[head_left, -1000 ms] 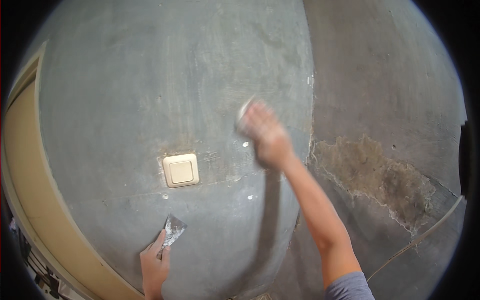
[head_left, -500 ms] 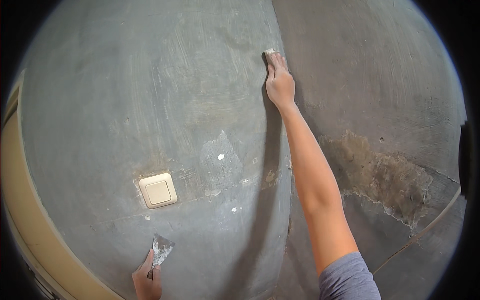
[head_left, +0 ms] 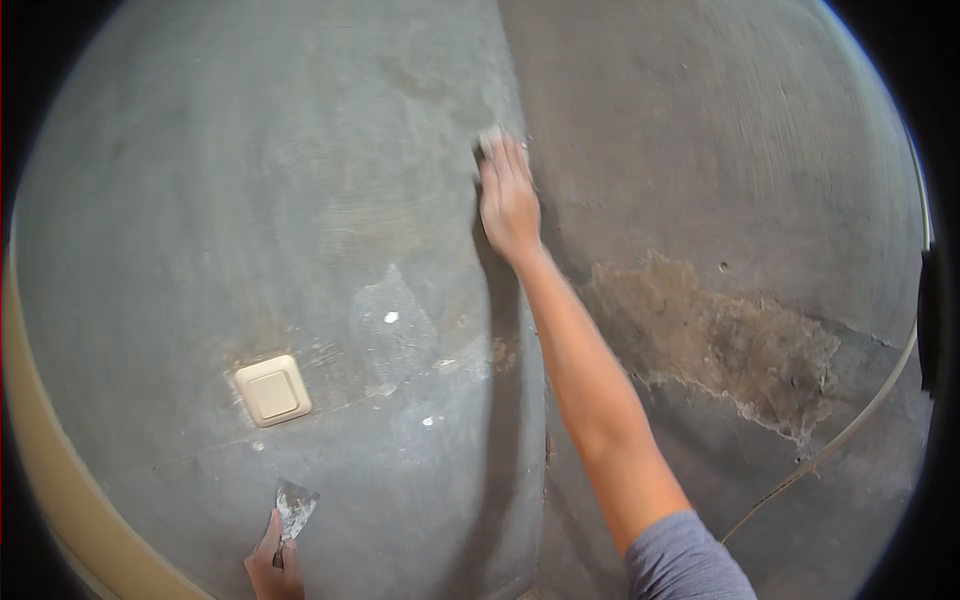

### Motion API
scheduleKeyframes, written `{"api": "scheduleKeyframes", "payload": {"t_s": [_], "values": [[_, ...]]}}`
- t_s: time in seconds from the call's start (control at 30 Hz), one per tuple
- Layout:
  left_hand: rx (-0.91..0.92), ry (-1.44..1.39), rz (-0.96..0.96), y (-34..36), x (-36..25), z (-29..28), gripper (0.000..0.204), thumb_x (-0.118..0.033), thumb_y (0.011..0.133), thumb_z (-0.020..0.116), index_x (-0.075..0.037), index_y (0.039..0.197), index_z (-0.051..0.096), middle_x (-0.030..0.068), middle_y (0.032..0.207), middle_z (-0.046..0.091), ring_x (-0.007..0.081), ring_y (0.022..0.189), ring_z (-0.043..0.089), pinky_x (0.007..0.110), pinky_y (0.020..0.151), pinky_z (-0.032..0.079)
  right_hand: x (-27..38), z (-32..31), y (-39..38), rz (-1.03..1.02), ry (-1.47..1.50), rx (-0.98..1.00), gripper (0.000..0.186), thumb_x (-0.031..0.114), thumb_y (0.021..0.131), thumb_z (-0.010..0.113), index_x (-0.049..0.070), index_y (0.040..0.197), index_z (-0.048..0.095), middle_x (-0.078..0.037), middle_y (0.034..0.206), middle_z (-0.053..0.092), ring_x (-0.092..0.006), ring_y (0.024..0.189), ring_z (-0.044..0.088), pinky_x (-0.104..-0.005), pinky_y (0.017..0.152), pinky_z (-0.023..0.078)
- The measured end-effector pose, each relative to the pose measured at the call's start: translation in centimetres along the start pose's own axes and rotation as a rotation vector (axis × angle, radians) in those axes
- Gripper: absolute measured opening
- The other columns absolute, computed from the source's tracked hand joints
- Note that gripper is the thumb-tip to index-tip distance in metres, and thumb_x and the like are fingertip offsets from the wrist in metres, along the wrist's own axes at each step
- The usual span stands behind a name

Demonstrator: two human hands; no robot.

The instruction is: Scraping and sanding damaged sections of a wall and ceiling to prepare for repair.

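Note:
My left hand point(head_left: 274, 574) is low at the wall, its fingers closed round a putty knife point(head_left: 295, 512). The blade points up, smeared with whitish filler, below a cream light switch point(head_left: 273, 390). High up, my outstretched right hand point(head_left: 511, 200) presses a small whitish pad point(head_left: 490, 140) to the grey wall point(head_left: 200, 200), just left of the corner. Fingers cover most of the pad, so I cannot tell its exact kind. White filler spots point(head_left: 391, 317) dot a paler patch right of the switch.
Beyond the corner, the browner wall point(head_left: 700, 150) has a rough patch of bared plaster point(head_left: 730, 345). A pale cable point(head_left: 865, 435) curves along the right side. At the left edge runs a cream frame point(head_left: 75, 480).
The whole view has shifted, so the wall appears further left. My right hand has slid a little down the wall with the pad. My left hand still holds the putty knife.

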State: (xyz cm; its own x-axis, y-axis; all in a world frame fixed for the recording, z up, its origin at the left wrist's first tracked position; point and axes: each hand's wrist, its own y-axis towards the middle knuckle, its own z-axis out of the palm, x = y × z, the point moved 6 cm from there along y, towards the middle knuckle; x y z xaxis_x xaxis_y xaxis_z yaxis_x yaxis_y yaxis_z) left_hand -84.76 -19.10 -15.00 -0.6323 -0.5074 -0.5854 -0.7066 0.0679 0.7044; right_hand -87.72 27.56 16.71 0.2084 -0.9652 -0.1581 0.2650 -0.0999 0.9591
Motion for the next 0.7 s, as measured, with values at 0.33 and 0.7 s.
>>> {"api": "scheduleKeyframes", "payload": {"t_s": [0.33,0.7], "values": [[-0.039,0.024,-0.145,0.2,0.4,0.4,0.049,0.002,0.092,0.050,0.002,0.141,0.051,0.0033,0.081,0.058,0.0090,0.069,0.047,0.024,0.063,0.041,5.7,-1.5,-18.3,0.365,0.143,0.152,0.048,0.008,0.099,0.047,-0.003,0.145,0.043,-0.024,0.155,0.035,-0.0417,0.146,0.028,-0.0457,0.119,0.025],[0.037,0.052,-0.138,0.3,0.7,0.4,0.048,-0.002,0.095,0.050,-0.003,0.143,0.051,0.0006,0.079,0.055,0.0085,0.068,0.043,0.023,0.061,0.037,8.3,-1.1,-17.1,0.301,0.090,0.154,0.050,0.012,0.100,0.045,-0.005,0.146,0.041,-0.022,0.156,0.034,-0.0426,0.147,0.026,-0.0467,0.120,0.021]]}}
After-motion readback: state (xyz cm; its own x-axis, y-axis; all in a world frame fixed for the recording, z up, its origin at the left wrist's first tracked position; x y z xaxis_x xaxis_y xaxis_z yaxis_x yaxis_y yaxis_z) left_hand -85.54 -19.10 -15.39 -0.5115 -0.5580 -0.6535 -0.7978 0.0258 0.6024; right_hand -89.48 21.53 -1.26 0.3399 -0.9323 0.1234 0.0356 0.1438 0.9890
